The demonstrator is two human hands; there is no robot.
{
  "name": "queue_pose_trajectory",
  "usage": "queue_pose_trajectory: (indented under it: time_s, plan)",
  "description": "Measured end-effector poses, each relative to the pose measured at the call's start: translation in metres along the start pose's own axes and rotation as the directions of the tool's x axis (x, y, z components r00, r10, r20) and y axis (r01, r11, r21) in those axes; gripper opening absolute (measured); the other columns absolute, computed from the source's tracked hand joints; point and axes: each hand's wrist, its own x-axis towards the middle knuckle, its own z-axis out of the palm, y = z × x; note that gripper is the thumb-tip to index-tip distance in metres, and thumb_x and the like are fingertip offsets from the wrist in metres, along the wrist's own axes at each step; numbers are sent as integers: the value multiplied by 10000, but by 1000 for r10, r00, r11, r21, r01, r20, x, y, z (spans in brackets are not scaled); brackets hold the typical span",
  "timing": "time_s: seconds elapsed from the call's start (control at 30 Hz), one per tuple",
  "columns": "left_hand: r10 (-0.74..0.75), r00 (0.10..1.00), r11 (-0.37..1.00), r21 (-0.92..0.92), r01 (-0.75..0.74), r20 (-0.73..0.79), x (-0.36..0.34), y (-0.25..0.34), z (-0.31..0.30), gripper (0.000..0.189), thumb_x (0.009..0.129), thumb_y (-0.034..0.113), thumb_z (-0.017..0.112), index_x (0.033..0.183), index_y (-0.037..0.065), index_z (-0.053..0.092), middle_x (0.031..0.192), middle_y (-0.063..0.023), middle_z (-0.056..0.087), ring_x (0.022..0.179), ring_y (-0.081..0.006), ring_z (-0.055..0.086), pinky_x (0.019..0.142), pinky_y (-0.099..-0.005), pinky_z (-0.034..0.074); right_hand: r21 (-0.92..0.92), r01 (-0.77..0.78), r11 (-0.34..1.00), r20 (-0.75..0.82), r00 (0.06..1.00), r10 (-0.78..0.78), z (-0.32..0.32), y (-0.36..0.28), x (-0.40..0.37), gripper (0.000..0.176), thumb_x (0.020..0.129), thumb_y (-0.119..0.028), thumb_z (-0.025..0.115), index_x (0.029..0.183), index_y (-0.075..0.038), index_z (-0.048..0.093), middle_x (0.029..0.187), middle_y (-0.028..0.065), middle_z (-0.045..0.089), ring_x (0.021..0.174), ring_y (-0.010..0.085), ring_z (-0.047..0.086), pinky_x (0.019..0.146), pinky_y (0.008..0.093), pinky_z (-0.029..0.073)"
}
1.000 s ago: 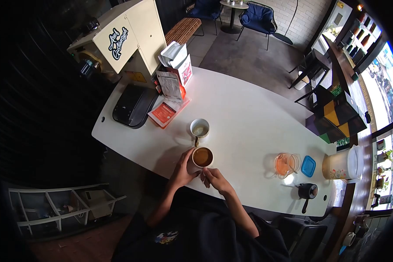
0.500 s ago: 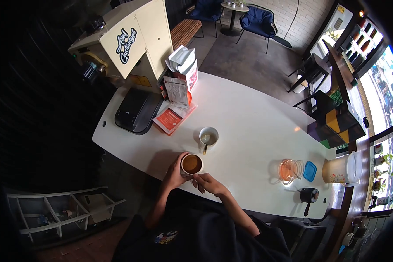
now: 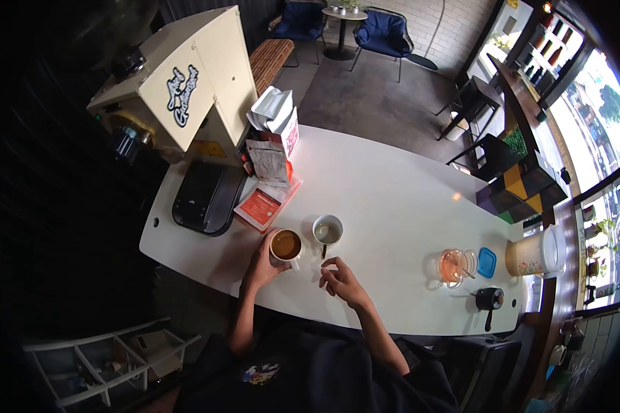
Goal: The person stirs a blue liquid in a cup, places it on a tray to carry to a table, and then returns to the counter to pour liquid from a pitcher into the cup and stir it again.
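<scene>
A white cup of brown coffee (image 3: 285, 245) is in my left hand (image 3: 260, 268), whose fingers wrap round its left side. The cup's handle points toward the lower right. Just right of it stands a second white cup (image 3: 328, 231) on the table, with a little pale liquid at the bottom and a dark-gold handle facing me. My right hand (image 3: 342, 282) is held below this second cup, its index finger stretched toward the handle and the other fingers loosely bent, with nothing in it.
On the white table (image 3: 393, 206), a large cream grinder (image 3: 220, 69) and coffee bags (image 3: 269, 162) stand left. At right are a glass jug of pinkish liquid (image 3: 452, 267), a blue lid (image 3: 487, 262), a portafilter (image 3: 489, 299) and a lidded plastic tub (image 3: 530, 255).
My left hand has carried the coffee cup a little left and up. My right hand has come off that cup and moved right, toward the second cup's handle.
</scene>
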Motion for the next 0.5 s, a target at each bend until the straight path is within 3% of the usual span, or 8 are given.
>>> queue_pose_trajectory:
  time_s: [0.13,0.23,0.5]
  plan:
    - [40,997,999,15,-41,62,23,2,-5,965,588,95,910,1405,57,398,1382,-157,519,1312,-337,479,1088,-427,408,51,77,996,-123,990,-70,1,-1,-2,294,1027,-208,521,1232,-19,429,790,86,612,574,96,495,521,239,407]
    - [109,991,993,42,-112,78,38,-6,-1,968,574,119,921,1396,61,413,1361,-163,535,1295,-336,498,1076,-430,417,90,143,986,-121,984,-132,7,-2,4,378,1027,-202,526,1330,-14,402,809,85,605,592,102,507,561,248,435]
    - [151,980,988,20,-155,132,48,0,-3,944,581,131,917,1387,66,430,1343,-170,550,1274,-339,520,1056,-434,434,111,188,976,-254,955,-155,18,5,22,250,1041,-204,498,1136,14,575,768,51,608,585,85,510,559,255,443]
